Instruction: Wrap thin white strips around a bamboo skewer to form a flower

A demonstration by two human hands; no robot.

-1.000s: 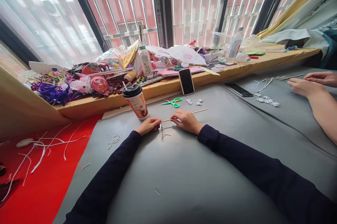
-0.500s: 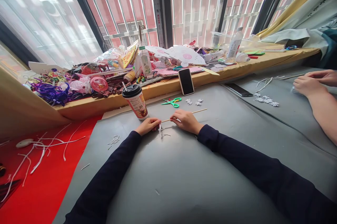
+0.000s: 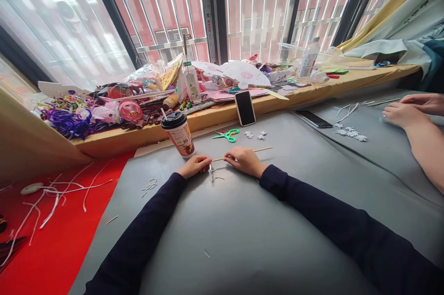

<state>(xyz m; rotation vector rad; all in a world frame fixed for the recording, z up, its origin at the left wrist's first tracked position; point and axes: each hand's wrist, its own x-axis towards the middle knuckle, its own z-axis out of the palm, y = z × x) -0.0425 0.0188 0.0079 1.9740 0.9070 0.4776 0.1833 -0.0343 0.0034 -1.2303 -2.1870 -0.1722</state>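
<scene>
In the head view, one end of a thin, pale wooden stick [image 3: 264, 149] is pinched between thumb and fingers by the left hand [image 3: 193, 167], and a short white cord [image 3: 210, 169] is seen hanging at those fingertips. The stick is also pinched by the right hand [image 3: 244, 161], beyond which its other end is left jutting. Green-handled scissors [image 3: 227, 136] are laid beyond both hands; a black-lidded, printed paper cup [image 3: 180, 138] is stood just behind the left hand.
</scene>
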